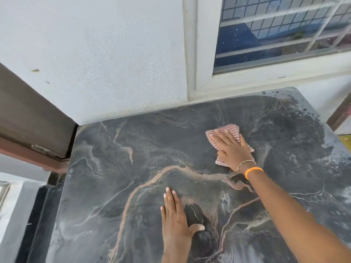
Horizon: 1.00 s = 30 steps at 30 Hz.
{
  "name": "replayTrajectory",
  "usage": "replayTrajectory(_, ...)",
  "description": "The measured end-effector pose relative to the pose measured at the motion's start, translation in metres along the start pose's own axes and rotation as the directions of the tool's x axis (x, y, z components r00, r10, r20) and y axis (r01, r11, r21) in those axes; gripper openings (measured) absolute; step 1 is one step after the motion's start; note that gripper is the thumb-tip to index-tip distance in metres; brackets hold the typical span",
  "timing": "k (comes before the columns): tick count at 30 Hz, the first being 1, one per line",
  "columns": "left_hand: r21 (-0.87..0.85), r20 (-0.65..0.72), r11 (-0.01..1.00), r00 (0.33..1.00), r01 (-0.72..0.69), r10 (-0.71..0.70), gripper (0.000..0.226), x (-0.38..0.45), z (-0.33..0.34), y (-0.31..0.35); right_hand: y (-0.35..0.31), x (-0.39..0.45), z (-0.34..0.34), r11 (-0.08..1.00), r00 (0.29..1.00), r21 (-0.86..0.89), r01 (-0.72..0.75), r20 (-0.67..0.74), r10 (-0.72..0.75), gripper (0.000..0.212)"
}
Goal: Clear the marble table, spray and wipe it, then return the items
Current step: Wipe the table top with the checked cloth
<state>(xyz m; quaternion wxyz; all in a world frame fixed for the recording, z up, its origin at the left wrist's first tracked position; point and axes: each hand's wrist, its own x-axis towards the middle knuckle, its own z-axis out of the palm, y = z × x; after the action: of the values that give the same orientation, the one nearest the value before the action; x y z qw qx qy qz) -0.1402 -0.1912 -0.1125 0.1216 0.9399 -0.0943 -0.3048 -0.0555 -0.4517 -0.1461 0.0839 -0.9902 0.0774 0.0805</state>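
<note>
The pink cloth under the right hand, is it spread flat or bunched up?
Mostly flat: the pink cloth lies flat on the marble table under the right hand.

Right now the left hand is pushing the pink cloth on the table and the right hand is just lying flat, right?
Swapped. In the head view the right hand presses the pink cloth on the marble table; the left hand lies flat.

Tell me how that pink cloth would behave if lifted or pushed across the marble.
The pink cloth is probably floppy: it lies creased and flattened under the right hand. Likely light, being thin. It should slide readily when pressed flat, since the marble table looks smooth.
</note>
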Motion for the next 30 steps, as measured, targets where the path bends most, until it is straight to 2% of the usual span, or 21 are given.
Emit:
replayTrajectory(2,0.026,0.008,1.0,1.0,-0.005,0.004,0.122,-0.001,0.0,-0.002,0.041,-0.013,-0.005,0.977,0.978,0.051,-0.206,0.008,0.206,0.059)
replayTrajectory(5,0.086,0.004,0.996,1.0,-0.005,0.004,0.12,0.0,-0.001,0.0,0.067,-0.035,-0.004,0.88,0.89,0.141,-0.453,0.01,0.456,0.057)
replayTrajectory(7,0.11,0.018,0.994,1.0,0.004,-0.006,0.119,0.002,0.0,0.002,0.053,-0.044,0.002,0.815,0.827,0.166,-0.555,0.01,0.562,0.057)
replayTrajectory(9,0.109,0.014,0.994,1.0,0.018,-0.019,0.119,0.003,0.001,0.003,0.024,-0.046,0.008,0.792,0.805,0.177,-0.584,0.002,0.593,0.058)
replayTrajectory(13,0.084,-0.028,0.996,0.999,0.021,-0.018,0.12,0.004,0.003,0.003,-0.047,-0.035,0.017,0.891,0.902,0.164,-0.423,-0.021,0.432,0.06)
replayTrajectory(17,0.081,-0.06,0.997,0.998,0.0,0.004,0.121,0.003,0.007,0.001,-0.124,-0.023,0.025,0.988,0.995,0.123,-0.098,0.008,0.098,0.061)
replayTrajectory(20,0.038,-0.089,0.999,0.996,-0.004,0.008,0.12,-0.001,0.009,-0.002,-0.141,-0.037,0.031,0.976,0.976,0.057,0.209,0.052,-0.212,0.063)
replayTrajectory(22,-0.005,-0.127,1.0,0.992,0.008,-0.009,0.121,-0.004,0.012,0.005,-0.119,-0.049,0.029,0.946,0.945,0.016,0.323,0.05,-0.324,0.063)
replayTrajectory(25,-0.051,-0.155,0.998,0.988,-0.025,0.017,0.121,-0.008,0.02,0.038,-0.062,-0.064,0.022,0.944,0.944,-0.018,0.329,0.047,-0.328,0.063)
replayTrajectory(30,-0.014,-0.102,0.979,0.975,-0.202,0.199,0.118,0.005,0.041,0.13,0.067,-0.088,0.001,0.995,0.995,-0.01,0.101,0.025,-0.101,0.062)
